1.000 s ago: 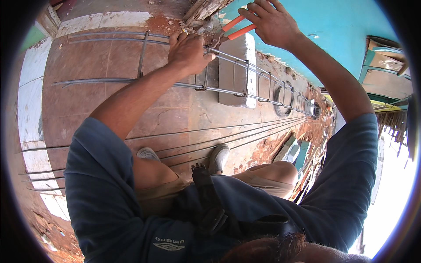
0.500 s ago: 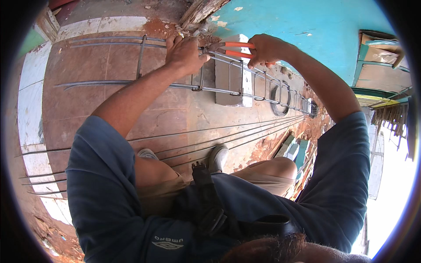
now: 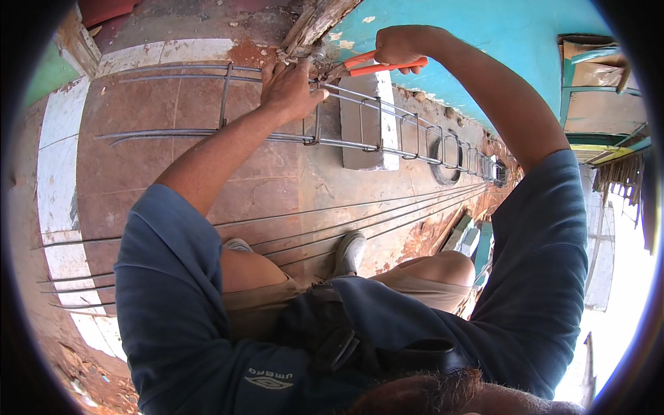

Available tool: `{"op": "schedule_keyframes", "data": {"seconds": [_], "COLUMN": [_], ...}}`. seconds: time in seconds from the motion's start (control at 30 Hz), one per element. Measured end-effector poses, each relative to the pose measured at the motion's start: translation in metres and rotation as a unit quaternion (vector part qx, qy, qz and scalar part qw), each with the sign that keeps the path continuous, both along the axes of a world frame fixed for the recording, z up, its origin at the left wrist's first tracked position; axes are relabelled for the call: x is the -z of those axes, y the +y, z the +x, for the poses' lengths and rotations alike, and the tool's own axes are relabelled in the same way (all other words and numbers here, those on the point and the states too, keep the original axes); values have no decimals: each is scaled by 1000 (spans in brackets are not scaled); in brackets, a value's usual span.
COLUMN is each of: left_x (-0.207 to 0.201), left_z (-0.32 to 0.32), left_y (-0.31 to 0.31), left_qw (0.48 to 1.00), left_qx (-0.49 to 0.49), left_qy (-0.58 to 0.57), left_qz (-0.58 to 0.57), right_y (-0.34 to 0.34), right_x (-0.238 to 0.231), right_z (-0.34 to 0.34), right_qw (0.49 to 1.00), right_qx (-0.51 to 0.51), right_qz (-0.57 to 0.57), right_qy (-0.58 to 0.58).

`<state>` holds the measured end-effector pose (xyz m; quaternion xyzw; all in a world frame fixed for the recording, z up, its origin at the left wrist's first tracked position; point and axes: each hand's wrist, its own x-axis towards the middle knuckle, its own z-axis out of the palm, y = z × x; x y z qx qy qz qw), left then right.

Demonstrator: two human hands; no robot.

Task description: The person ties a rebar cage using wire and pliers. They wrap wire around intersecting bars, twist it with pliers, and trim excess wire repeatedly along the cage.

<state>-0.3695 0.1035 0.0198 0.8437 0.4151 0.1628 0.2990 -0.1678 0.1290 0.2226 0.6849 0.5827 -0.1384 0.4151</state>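
A long rebar cage (image 3: 370,147) of steel bars and square stirrups runs from the left to the far right. My left hand (image 3: 287,91) rests over its upper bars near a stirrup, fingers curled around them and thumb pointing right. My right hand (image 3: 401,50) grips the orange handles of a pair of pincers (image 3: 364,66). Their metal jaws are at the upper bar, just right of my left thumb. Whatever the jaws bite on is too small to make out.
A pale block (image 3: 360,124) props the cage from below. Beyond it lies a dark wire coil (image 3: 437,171). Several loose steel rods (image 3: 332,204) cross the floor before my feet. A turquoise wall (image 3: 484,55) rises behind, and wood pieces (image 3: 467,238) lie at right.
My right hand has risen slightly and turned, tilting the pincers' handles upward while the jaws stay by the upper bar. My left hand keeps its place on the cage.
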Motion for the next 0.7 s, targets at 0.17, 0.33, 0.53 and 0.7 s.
{"op": "schedule_keyframes", "data": {"seconds": [0.17, 0.33, 0.53, 0.7], "left_x": [0, -1, -3, -5], "left_z": [2, 2, 24, 72], "left_y": [-3, -4, -1, 41], "left_qw": [1000, 1000, 996, 980], "left_qx": [1, -13, 4, 89], "left_qy": [-9, -2, -74, -126], "left_qz": [-6, 18, 48, -127], "right_y": [-12, -42, -62, -55], "right_x": [-12, 0, 20, 28], "right_z": [3, 12, 39, 45], "right_qw": [980, 956, 833, 864], "right_qx": [146, -278, -479, -426], "right_qz": [-113, 92, 250, 237], "right_qy": [81, -12, -119, -125]}}
